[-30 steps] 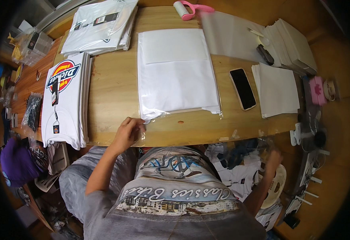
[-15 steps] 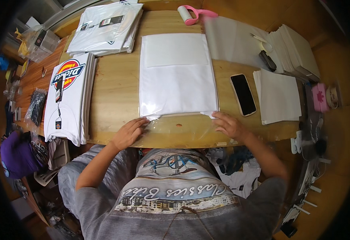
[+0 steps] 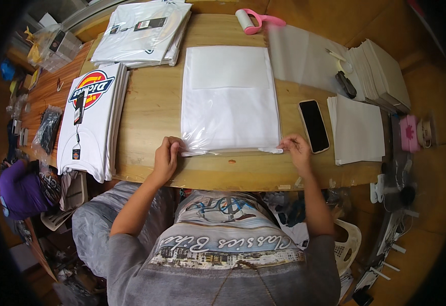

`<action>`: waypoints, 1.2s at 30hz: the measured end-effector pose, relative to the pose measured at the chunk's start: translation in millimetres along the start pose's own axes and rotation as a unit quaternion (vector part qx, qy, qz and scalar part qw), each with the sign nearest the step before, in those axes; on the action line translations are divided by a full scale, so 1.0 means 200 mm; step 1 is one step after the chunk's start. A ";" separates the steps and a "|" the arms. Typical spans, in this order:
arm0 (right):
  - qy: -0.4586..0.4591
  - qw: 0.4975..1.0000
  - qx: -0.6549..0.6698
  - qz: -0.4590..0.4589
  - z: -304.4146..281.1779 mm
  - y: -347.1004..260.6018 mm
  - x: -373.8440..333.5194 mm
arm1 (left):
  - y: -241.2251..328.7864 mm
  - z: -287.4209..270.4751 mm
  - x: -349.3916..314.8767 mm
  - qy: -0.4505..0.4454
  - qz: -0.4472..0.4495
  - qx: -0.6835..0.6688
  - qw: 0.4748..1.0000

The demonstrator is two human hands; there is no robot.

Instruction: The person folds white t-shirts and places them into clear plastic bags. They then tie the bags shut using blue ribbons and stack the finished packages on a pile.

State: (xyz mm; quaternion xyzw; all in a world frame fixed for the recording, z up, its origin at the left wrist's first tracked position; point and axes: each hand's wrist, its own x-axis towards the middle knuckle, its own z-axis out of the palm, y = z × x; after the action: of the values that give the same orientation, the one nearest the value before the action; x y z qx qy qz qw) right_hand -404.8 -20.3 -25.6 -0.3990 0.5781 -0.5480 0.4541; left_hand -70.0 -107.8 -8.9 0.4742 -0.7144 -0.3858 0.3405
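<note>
A folded white garment in a clear plastic bag (image 3: 230, 115) lies flat in the middle of the wooden table. On its far half, a pale rectangular sheet (image 3: 230, 71) shows. At the near left corner of the bag, my left hand (image 3: 167, 157) is closed with thumb and fingers together on the plastic. My right hand (image 3: 297, 150) pinches the near right corner, where a bit of white cloth bunches up. Along the near edge between the hands, the plastic is creased and shiny.
To the left stand a stack of folded white T-shirts (image 3: 94, 120) with tags and a bagged pile (image 3: 141, 33) behind it. A pink-handled lint roller (image 3: 251, 21) lies at the back. On the right are a phone (image 3: 314, 126), white sheets (image 3: 355, 130) and a thick pale stack (image 3: 381, 74).
The clear flap that stretched toward me past the garment no longer shows there. Both hands have gone from lying low on the flap to pinching the bag's near corners.
</note>
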 end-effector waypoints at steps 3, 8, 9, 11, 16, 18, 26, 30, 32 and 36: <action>0.099 0.986 -0.132 0.000 0.09 0.03 0.07 | -0.04 0.06 0.06 0.063 -0.092 0.060 0.992; 0.150 0.867 -0.476 0.018 0.18 -0.01 0.18 | -0.05 0.09 0.16 0.048 -0.046 0.267 0.961; 0.148 0.830 -0.537 0.005 0.19 0.00 0.19 | -0.02 0.09 0.17 0.026 -0.056 0.327 0.943; 0.138 0.772 -0.620 0.000 0.20 0.00 0.19 | 0.02 0.10 0.18 -0.017 -0.075 0.441 0.894; 0.149 0.724 -0.674 -0.004 0.20 -0.03 0.19 | -0.05 0.09 0.14 0.064 0.013 0.505 0.861; 0.172 0.750 -0.638 -0.007 0.19 -0.03 0.18 | -0.06 0.07 0.12 0.093 0.007 0.440 0.893; -0.113 0.777 -0.588 -0.192 0.39 -0.09 0.02 | 0.03 0.03 -0.04 -0.105 0.185 0.352 0.912; -0.116 0.739 -0.638 -0.185 0.40 -0.11 0.00 | -0.02 -0.01 0.02 -0.133 0.246 0.414 0.866; -0.104 0.721 -0.657 -0.191 0.42 -0.11 0.00 | 0.01 -0.03 0.07 -0.140 0.266 0.424 0.854; -0.065 0.707 -0.674 -0.205 0.43 -0.12 0.01 | -0.05 -0.04 0.17 -0.072 0.315 0.298 0.898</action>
State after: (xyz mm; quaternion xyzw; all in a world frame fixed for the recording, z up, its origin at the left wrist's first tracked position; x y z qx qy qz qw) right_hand -323.2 -48.5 -1.4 -0.7422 0.6666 -0.0656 -0.0228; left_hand -70.6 -144.1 -10.4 0.2747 -0.9305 -0.0603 0.2349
